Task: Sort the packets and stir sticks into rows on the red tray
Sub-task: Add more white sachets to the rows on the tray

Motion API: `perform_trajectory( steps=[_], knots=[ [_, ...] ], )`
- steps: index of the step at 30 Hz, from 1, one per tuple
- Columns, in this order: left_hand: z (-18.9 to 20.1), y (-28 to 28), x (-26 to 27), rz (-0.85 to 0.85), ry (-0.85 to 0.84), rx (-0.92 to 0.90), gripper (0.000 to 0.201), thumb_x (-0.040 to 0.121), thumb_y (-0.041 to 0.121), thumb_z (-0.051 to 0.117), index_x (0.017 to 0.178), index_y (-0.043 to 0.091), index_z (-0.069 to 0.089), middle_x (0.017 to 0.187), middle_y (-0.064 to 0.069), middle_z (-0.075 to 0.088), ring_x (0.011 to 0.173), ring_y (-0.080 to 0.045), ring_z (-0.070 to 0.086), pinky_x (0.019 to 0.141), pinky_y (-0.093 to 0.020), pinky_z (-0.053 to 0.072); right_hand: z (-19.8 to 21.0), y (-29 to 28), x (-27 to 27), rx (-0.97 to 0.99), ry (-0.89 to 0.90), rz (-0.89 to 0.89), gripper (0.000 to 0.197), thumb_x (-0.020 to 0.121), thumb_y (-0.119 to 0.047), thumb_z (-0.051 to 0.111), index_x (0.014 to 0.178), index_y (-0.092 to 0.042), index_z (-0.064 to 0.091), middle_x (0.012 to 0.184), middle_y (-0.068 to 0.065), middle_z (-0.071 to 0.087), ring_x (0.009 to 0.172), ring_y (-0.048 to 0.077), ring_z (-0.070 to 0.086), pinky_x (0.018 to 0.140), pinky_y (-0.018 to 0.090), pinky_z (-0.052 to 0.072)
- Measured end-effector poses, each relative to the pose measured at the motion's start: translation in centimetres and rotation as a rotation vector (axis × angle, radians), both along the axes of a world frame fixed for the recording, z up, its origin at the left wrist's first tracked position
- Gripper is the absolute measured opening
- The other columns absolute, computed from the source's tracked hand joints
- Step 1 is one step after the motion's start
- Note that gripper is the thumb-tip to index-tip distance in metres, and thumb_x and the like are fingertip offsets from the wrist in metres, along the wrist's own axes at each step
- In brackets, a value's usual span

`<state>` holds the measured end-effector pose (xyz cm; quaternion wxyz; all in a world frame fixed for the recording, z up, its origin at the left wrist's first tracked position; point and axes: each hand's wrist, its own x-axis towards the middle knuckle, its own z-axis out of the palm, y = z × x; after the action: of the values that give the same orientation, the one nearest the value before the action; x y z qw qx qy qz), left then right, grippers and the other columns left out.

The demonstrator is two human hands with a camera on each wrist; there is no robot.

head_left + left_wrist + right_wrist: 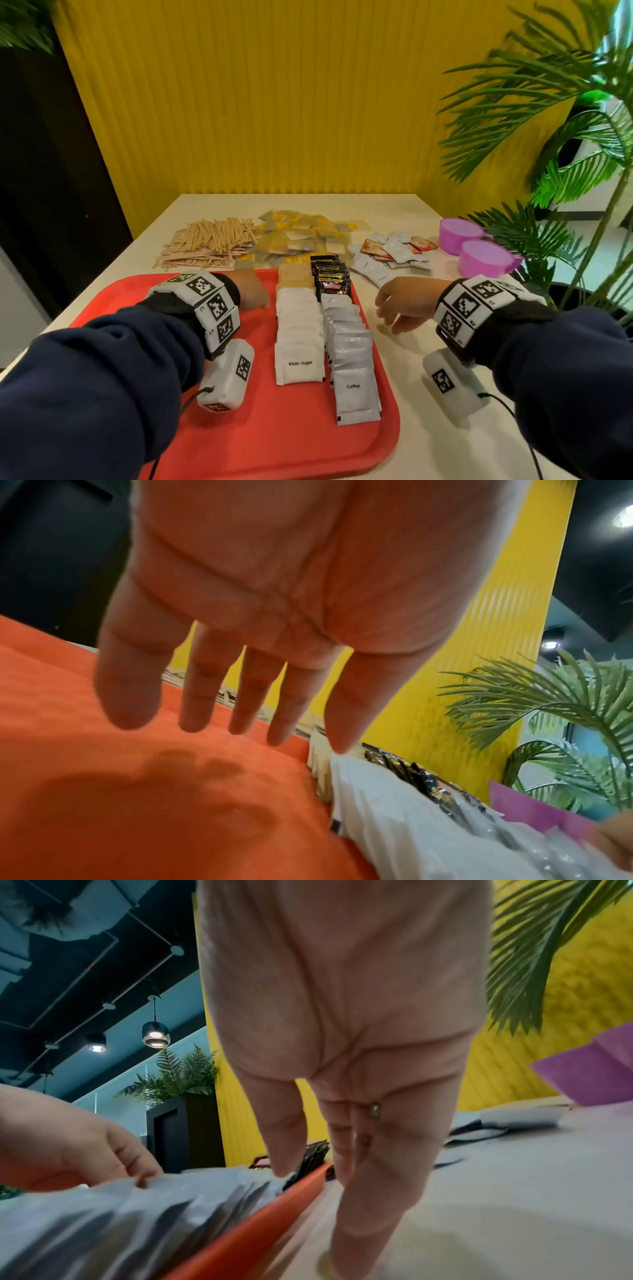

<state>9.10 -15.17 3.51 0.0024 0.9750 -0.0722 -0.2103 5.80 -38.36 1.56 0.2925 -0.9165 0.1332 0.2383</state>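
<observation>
My left hand [251, 289] hovers flat and empty, fingers spread, over the bare left half of the red tray [113, 301], while my right hand [402, 305] hangs relaxed and empty over the counter [428, 428] just beside the tray's right rim. Overlapping rows of white sugar packets [299, 342] and coffee packets [352, 370] hug the tray's right side, apparently to leave the left for more rows. Beyond the far rim, the stir sticks [209, 245] and loose packets [390, 253] lie unsorted, with two purple cups [479, 250] crowding the counter's right edge.
</observation>
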Motion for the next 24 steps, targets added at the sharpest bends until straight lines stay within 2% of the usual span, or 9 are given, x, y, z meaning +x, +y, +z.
perform_trajectory(
  steps=[4, 8, 9, 11, 12, 14, 17, 20, 24],
  knots=[
    [-0.2, 0.2, -0.6, -0.139, 0.065, 0.196, 0.040, 0.101, 0.024, 0.035, 0.134, 0.004, 0.047, 0.140, -0.009, 0.046, 0.129, -0.022, 0.042, 0.092, -0.022, 0.032, -0.3, 1.1, -1.4, 0.106, 0.088, 0.032, 0.040, 0.091, -0.006, 0.055, 0.129, -0.008, 0.042, 0.080, 0.007, 0.068, 0.062, 0.015, 0.063, 0.065, 0.025, 0.056],
    [-0.3, 0.4, -1.1, -0.123, 0.103, 0.232, 0.041, 0.101, 0.024, 0.035, 0.137, 0.004, 0.044, 0.142, -0.009, 0.044, 0.129, -0.022, 0.042, 0.089, -0.022, 0.034, -0.4, 2.1, -2.5, 0.048, 0.078, 0.113, 0.033, 0.087, -0.004, 0.057, 0.120, 0.000, 0.055, 0.089, 0.013, 0.070, 0.073, 0.017, 0.064, 0.089, 0.034, 0.054],
    [-0.4, 0.6, -1.1, -0.122, 0.107, 0.232, 0.042, 0.102, 0.025, 0.035, 0.138, 0.005, 0.042, 0.143, -0.009, 0.043, 0.130, -0.021, 0.041, 0.091, -0.022, 0.033, -0.5, 2.3, -2.7, 0.049, 0.073, 0.115, 0.029, 0.088, -0.005, 0.056, 0.116, 0.000, 0.056, 0.084, 0.011, 0.068, 0.070, 0.016, 0.063, 0.086, 0.032, 0.054],
    [-0.4, 0.5, -1.4, -0.127, 0.115, 0.256, 0.044, 0.102, 0.027, 0.034, 0.140, 0.006, 0.039, 0.144, -0.009, 0.041, 0.131, -0.021, 0.039, 0.097, -0.024, 0.031, -0.6, 2.5, -2.9, 0.027, 0.039, 0.122, 0.015, 0.088, -0.005, 0.055, 0.104, -0.006, 0.057, 0.074, 0.004, 0.063, 0.060, 0.010, 0.060, 0.066, 0.022, 0.056],
    [-0.3, 0.4, -1.6, -0.136, 0.126, 0.273, 0.045, 0.101, 0.027, 0.034, 0.141, 0.007, 0.038, 0.145, -0.009, 0.040, 0.132, -0.022, 0.038, 0.099, -0.025, 0.031, -0.6, 2.6, -3.1, 0.006, 0.008, 0.122, 0.011, 0.088, -0.005, 0.056, 0.097, -0.010, 0.055, 0.072, 0.001, 0.060, 0.056, 0.008, 0.059, 0.055, 0.017, 0.052],
    [-0.5, 0.4, -1.6, -0.169, 0.133, 0.303, 0.045, 0.101, 0.028, 0.034, 0.142, 0.007, 0.037, 0.146, -0.009, 0.039, 0.132, -0.022, 0.037, 0.100, -0.026, 0.031, -0.9, 2.5, -3.3, -0.023, -0.032, 0.123, 0.011, 0.086, -0.005, 0.058, 0.093, -0.012, 0.053, 0.072, -0.001, 0.058, 0.055, 0.006, 0.057, 0.046, 0.014, 0.047],
    [-0.9, 0.4, -2.2, -0.178, 0.140, 0.338, 0.046, 0.101, 0.029, 0.034, 0.142, 0.006, 0.036, 0.146, -0.009, 0.038, 0.133, -0.023, 0.037, 0.101, -0.027, 0.031, -0.9, 2.2, -4.0, -0.008, -0.011, 0.123, 0.016, 0.086, -0.005, 0.058, 0.100, -0.011, 0.054, 0.075, -0.001, 0.059, 0.059, 0.008, 0.058, 0.052, 0.015, 0.051],
    [-1.0, 0.1, -2.7, -0.218, 0.145, 0.351, 0.045, 0.101, 0.028, 0.036, 0.139, 0.005, 0.041, 0.143, -0.011, 0.041, 0.131, -0.025, 0.039, 0.101, -0.030, 0.032, -0.6, 1.6, -4.9, 0.054, 0.098, 0.126, 0.025, 0.089, -0.006, 0.056, 0.113, -0.004, 0.056, 0.076, 0.005, 0.063, 0.064, 0.012, 0.059, 0.076, 0.025, 0.053],
    [-1.0, -0.6, -3.8, -0.259, 0.160, 0.330, 0.040, 0.099, 0.028, 0.038, 0.132, 0.006, 0.049, 0.136, -0.011, 0.049, 0.125, -0.026, 0.045, 0.099, -0.031, 0.036, -0.7, 0.2, -6.5, 0.107, 0.141, 0.065, 0.023, 0.089, 0.001, 0.053, 0.112, 0.000, 0.054, 0.066, 0.007, 0.065, 0.054, 0.012, 0.063, 0.065, 0.024, 0.055]
  ],
)
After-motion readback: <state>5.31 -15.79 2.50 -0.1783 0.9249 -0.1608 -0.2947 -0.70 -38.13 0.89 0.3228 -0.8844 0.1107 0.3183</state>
